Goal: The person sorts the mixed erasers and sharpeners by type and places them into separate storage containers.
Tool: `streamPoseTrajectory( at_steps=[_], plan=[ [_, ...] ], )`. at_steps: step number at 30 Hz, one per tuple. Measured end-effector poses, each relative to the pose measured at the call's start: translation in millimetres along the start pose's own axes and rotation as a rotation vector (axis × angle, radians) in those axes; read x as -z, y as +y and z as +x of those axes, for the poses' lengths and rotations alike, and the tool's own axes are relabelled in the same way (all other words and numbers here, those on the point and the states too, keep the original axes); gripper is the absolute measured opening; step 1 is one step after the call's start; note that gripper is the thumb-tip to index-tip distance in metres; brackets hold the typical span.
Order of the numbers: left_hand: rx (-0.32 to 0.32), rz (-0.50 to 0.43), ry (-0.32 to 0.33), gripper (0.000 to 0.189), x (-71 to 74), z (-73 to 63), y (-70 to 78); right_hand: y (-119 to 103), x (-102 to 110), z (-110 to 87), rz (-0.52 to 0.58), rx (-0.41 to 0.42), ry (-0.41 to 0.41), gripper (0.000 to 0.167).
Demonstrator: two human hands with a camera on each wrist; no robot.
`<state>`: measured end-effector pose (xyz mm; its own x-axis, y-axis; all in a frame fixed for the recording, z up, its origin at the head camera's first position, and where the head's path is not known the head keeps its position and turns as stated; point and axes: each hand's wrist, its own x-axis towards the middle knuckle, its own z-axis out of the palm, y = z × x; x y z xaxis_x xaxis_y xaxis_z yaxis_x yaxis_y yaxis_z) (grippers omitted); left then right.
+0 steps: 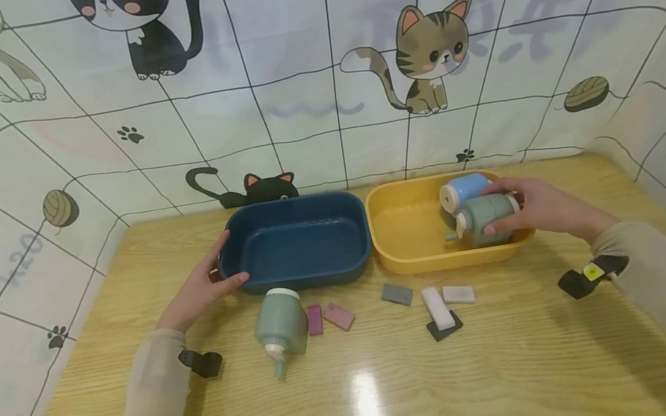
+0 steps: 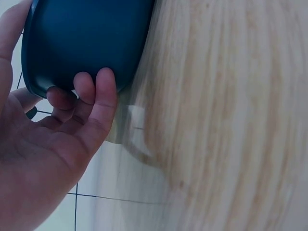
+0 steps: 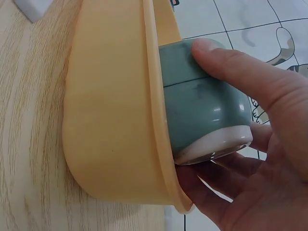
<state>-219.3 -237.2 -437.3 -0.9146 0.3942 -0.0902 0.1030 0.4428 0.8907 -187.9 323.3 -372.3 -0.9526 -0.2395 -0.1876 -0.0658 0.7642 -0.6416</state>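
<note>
My right hand [image 1: 535,202] grips a green bottle [image 1: 487,219] with a narrow spout, lying tilted in the yellow bin [image 1: 403,225]. In the right wrist view, the thumb lies on the green bottle [image 3: 207,101], its pale base toward the palm. A blue cylinder [image 1: 464,190] lies behind it in the same bin. My left hand [image 1: 196,288] holds the left end of the dark blue bin [image 1: 299,281], thumb at the front. Bent fingers touch the dark blue bin [image 2: 86,43] in the left wrist view. Before this bin lies another green bottle [image 1: 282,321], spout forward.
Small rectangular blocks lie before the bins: purple [image 1: 315,320], pink [image 1: 339,316], grey [image 1: 397,294] and white [image 1: 458,294]. A second white block [image 1: 437,307] overlaps a black piece [image 1: 444,326]. A cat-patterned backdrop [image 1: 302,109] stands behind the wooden table [image 1: 472,391].
</note>
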Motion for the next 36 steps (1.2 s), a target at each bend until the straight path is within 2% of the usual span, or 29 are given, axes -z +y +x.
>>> streamPoseTrajectory(
  at_steps=[15, 23, 31, 36],
  plan=[
    [0.013, 0.009, 0.006, 0.086, 0.4, -1.5, 0.9, 4, -3, -0.1, 0.011, 0.055, -0.015, 0.072],
    [0.006, 0.019, 0.004, 0.086, 0.3, -1.2, 3.4, 12, -8, -1.0, -0.007, 0.089, 0.015, 0.066],
    [0.022, -0.002, -0.005, 0.086, -0.2, -1.2, 4.3, 5, 6, -3.9, 0.050, 0.087, -0.065, 0.067],
    [0.023, 0.000, 0.001, 0.086, 0.3, 0.8, -0.4, -3, 15, -9.3, 0.056, 0.066, -0.050, 0.064]
  ],
)
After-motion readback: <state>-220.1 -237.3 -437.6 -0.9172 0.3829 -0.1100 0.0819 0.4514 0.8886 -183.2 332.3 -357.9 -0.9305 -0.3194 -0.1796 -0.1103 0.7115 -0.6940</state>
